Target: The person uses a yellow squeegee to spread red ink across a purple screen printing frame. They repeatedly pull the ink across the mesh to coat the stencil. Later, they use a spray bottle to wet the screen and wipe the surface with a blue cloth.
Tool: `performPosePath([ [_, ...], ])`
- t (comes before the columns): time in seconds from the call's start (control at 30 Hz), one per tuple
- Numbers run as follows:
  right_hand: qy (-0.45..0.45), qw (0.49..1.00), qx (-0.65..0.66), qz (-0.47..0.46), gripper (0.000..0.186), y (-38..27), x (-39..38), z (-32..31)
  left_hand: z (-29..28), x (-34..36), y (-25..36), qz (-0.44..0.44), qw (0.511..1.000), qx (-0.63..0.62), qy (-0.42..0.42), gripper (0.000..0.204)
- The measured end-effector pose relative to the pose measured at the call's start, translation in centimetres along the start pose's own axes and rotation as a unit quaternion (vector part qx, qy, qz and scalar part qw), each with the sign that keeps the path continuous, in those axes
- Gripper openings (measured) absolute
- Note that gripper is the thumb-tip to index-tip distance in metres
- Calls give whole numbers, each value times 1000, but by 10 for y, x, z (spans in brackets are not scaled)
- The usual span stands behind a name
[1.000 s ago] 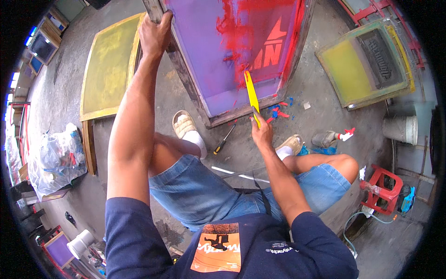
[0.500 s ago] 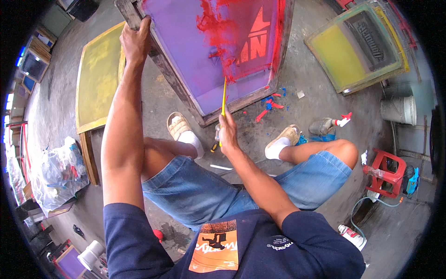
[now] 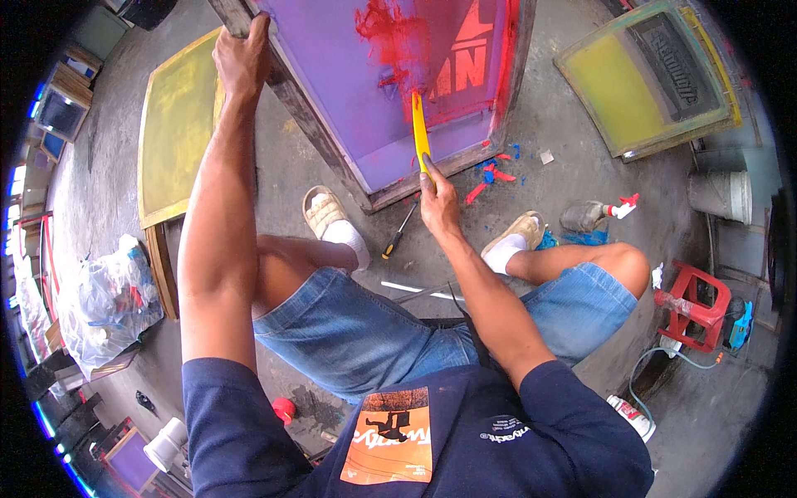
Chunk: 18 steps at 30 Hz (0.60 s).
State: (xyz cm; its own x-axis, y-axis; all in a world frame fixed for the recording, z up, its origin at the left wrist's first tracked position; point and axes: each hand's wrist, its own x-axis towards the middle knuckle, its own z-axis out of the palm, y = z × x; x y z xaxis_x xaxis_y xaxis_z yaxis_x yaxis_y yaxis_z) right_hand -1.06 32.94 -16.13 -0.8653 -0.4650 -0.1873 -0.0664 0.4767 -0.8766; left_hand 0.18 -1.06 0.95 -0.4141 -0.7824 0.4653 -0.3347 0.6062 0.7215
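Note:
My left hand [image 3: 242,60] grips the upper left of a wooden screen-printing frame [image 3: 320,137] that stands tilted in front of me. Its purple mesh [image 3: 332,83] carries smeared red ink [image 3: 383,35] and lettering on the right side. In my right hand [image 3: 440,199] is a long, narrow yellow spatula [image 3: 420,129], held by its lower end. Its tip lies against the mesh at the lower end of the red smear, just left of the lettering. The fingers of my right hand are wrapped round it.
Red and blue scraps [image 3: 490,176] litter the floor by the frame's lower right corner. A screwdriver [image 3: 400,232] lies between my feet. Yellow screens [image 3: 178,124] lean at left, another screen [image 3: 623,91] at right. A spray bottle [image 3: 585,217], red stool [image 3: 696,305] and plastic bag [image 3: 108,303] stand around.
My right hand has moved up and to the right with the spatula, which now shows its broader face and a slight bend. The screwdriver has come into fuller view. My left hand stays on the frame.

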Motion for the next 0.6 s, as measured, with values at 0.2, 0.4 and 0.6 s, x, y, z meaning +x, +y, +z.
performPosePath([
  [0.2, 12, 997, 73, 2, 36, 14, -24, 15, -2, -6, 7, 16, 999, 3, 27, 42],
  [0.4, -15, 987, 123, 107, 37, 22, -20, -8, 0, -3, 0, 4, 1000, -21, -8, 42],
  [0.6, 155, 985, 26, 65, 39, 97, -29, -23, 6, 8, -23, 68, 997, 36, 13, 42],
])
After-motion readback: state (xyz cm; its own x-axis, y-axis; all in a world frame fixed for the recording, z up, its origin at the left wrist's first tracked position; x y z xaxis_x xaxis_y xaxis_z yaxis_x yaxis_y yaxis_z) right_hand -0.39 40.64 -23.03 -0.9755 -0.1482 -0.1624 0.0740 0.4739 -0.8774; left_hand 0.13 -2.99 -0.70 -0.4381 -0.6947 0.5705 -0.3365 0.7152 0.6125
